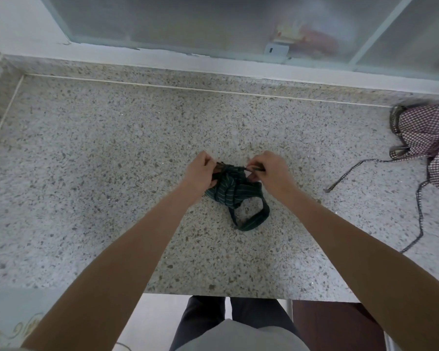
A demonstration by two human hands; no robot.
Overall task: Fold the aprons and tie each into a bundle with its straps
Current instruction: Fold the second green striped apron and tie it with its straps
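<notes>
Two hands, left hand (200, 173) and right hand (269, 171), pinch the strap ends over the folded dark green pinstriped apron bundle (227, 191) mid-counter, apparently mid-knot; next, pull it snug, then turn to the unfolded purple gingham apron (428, 138) at three o'clock.

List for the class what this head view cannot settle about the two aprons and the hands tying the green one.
- Knot on the green striped apron: the left hand and right hand cover the strap ends; finished or not, unclear.
- Checked apron: cut off by the right edge; full shape unknown.
- Objects behind the frosted window: blurred, unidentifiable.
</notes>
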